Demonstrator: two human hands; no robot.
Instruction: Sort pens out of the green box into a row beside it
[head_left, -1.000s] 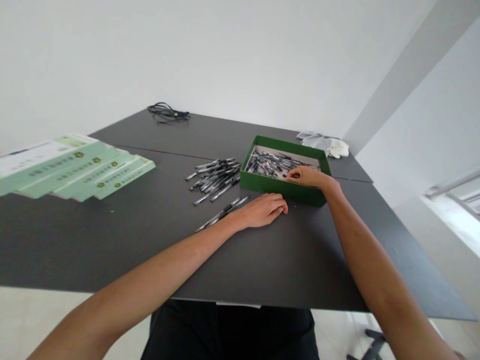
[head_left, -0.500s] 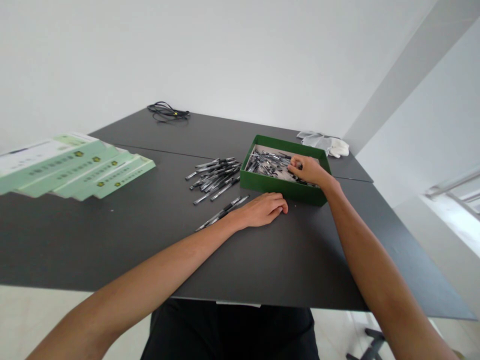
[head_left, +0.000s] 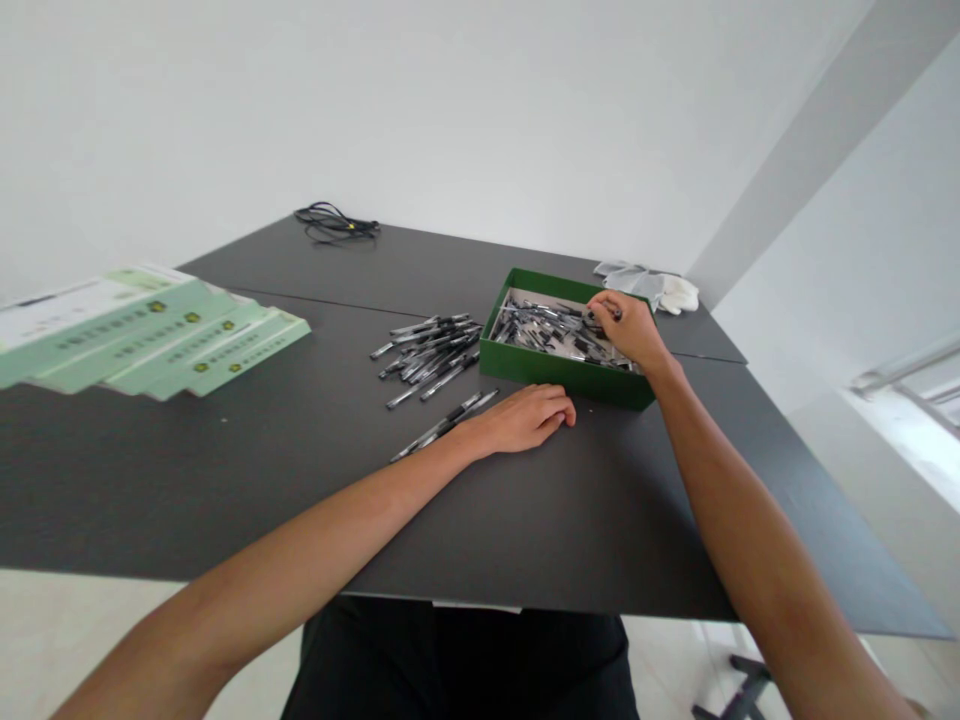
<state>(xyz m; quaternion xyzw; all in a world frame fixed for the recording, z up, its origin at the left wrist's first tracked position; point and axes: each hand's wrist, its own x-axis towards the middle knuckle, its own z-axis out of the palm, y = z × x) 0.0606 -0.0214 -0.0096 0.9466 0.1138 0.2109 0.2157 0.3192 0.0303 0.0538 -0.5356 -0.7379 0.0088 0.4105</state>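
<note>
My right hand [head_left: 628, 325] reaches into the right part of a green box [head_left: 566, 378]. Its thumb and fingers are pinched together over a jumble of clear and black pen pieces [head_left: 541, 325]; what is between the fingertips is too small to make out. My left hand [head_left: 531, 418] rests on the table just in front of the box, fingers curled and closed, with nothing seen in it. Beside its wrist lie a few clear pens with black grips [head_left: 442, 427], partly hidden by the forearm. A pile of similar pens [head_left: 431, 352] sits against the box's left side.
Green-and-white printed sheets or folders [head_left: 161, 335] lie fanned out on the left of the dark table [head_left: 300, 480]. A coiled black cable [head_left: 336, 222] is at the back edge. White gloves [head_left: 675, 294] lie behind the box, near the wall.
My right hand has shifted slightly right and farther back inside the box, uncovering more of the pieces. My left hand and the pens on the table have stayed put.
</note>
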